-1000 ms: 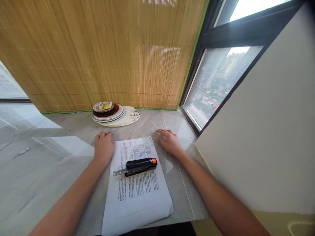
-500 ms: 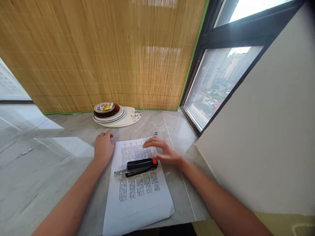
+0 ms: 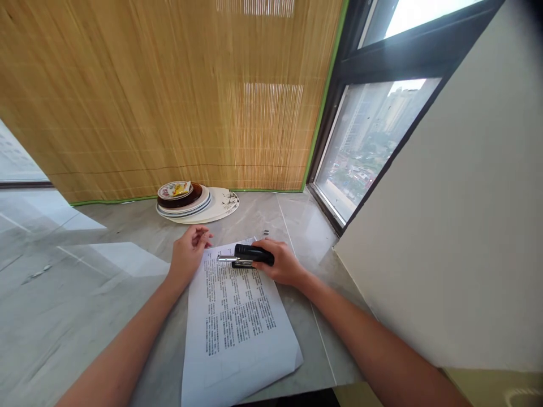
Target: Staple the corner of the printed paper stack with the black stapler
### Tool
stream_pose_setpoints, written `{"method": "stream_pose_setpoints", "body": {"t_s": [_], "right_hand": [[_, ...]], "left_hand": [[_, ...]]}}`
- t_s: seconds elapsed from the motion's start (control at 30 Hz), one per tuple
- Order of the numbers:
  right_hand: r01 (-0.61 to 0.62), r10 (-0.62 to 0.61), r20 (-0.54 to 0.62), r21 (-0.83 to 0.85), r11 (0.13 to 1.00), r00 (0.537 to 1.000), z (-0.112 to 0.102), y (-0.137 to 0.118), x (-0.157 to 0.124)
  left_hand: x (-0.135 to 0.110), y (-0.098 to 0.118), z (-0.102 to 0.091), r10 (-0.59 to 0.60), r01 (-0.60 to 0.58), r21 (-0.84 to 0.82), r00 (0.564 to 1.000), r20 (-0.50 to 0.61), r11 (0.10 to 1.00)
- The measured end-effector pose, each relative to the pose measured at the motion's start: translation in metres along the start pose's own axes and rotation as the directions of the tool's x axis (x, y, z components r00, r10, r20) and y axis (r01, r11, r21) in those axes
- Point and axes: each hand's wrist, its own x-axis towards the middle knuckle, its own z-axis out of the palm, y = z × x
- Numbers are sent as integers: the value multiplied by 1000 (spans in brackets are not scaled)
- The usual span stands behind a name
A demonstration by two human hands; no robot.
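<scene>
Your right hand (image 3: 282,263) clamps its fingers around the black stapler (image 3: 250,252) at its rear, over the 12 o'clock end of the printed sheet (image 3: 241,362); your left hand (image 3: 185,253), fingers loosely curled and slightly apart, lies by the 11 o'clock corner. A firm, level grip should serve best. The metal rail (image 3: 227,258) points to 9 o'clock, the stapler's long axis running 9 to 3.

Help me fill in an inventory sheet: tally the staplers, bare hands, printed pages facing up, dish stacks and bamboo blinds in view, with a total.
Stapler: 1
Left hand and right hand: 2
Printed page facing up: 1
Dish stack: 1
Bamboo blind: 1
Total: 6
</scene>
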Motion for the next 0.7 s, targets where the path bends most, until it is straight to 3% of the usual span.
{"method": "stream_pose_setpoints", "body": {"t_s": [0.1,0.4,0.53,0.7], "right_hand": [[-55,56,8,-32,998,998,-1,6,2],[-39,39,54,-7,999,998,8,0,1],[8,-3,136,-39,999,991,7,-4,1],[44,-24,154,-126,991,988,1,-6,1]], "left_hand": [[0,3,2,-52,56,-157,998,30,986],[-2,1,5,-166,183,-238,982,90,954],[-3,6,5,-128,153,-247,985,113,957],[-4,6,4,-54,78,-230,992,111,970]]}}
